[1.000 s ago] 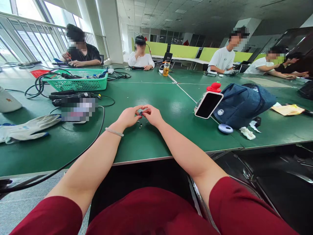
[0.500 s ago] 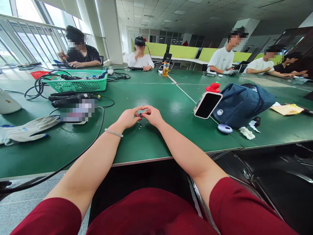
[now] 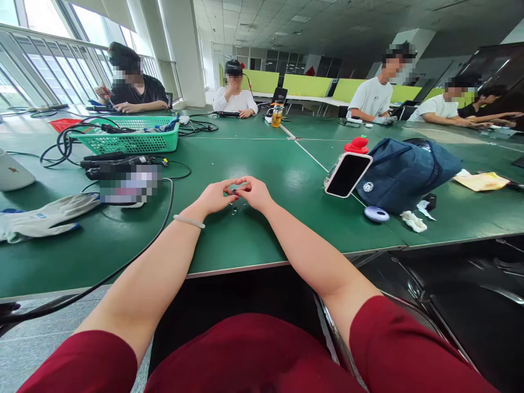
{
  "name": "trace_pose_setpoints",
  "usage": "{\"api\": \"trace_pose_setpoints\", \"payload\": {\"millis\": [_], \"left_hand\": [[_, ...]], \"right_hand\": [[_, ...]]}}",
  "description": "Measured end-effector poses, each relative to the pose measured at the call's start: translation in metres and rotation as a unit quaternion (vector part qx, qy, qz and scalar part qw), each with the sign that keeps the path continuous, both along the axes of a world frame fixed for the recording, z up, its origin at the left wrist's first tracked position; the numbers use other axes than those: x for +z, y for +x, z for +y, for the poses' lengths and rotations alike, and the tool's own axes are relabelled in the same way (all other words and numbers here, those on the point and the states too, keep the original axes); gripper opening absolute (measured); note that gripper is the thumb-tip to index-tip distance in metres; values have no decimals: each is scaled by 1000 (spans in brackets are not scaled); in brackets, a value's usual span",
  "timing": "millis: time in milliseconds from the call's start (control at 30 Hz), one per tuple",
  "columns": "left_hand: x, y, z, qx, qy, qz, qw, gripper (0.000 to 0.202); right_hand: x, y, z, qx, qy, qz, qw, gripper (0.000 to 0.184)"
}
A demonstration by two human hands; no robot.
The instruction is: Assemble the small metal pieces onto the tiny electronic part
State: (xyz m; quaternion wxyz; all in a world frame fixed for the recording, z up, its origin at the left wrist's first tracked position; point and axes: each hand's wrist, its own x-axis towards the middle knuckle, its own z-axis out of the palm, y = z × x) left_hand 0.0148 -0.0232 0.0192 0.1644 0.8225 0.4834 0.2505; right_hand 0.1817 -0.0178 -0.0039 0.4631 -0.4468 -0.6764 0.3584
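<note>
Just above the green table point(image 3: 229, 245), my left hand point(image 3: 216, 196) and my right hand point(image 3: 256, 194) meet with their fingertips together. Between the pinched fingers of both is a small dark and silvery piece point(image 3: 234, 191), mostly covered and too small to name. Both hands are closed on it. A few tiny shiny metal bits point(image 3: 234, 212) lie on the tabletop right below the hands. A pale bangle point(image 3: 189, 221) circles my left wrist.
Left stand a green basket point(image 3: 131, 143) with cables, a glove point(image 3: 45, 215) and a black cable point(image 3: 164, 224). To the right are a propped phone point(image 3: 349, 174), a blue bag point(image 3: 405, 172), a lilac round case point(image 3: 376, 214) and crumpled tissue point(image 3: 413, 221). Several people sit across the table.
The small piece between my fingertips has turned slightly and shows less. My hands stay in almost the same place.
</note>
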Motion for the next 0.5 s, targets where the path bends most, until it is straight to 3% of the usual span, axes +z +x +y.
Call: {"api": "trace_pose_setpoints", "payload": {"millis": [200,333,500], "left_hand": [[-1,-5,6,21,-21,-27,999,54],[1,-9,9,90,-46,-22,995,43],[-1,-9,12,113,-39,-13,993,32]], "right_hand": [[1,1,-2,-24,31,-141,989,25],[3,-3,-5,-32,93,-320,942,12],[0,-12,-7,-20,110,-381,918,13]]}}
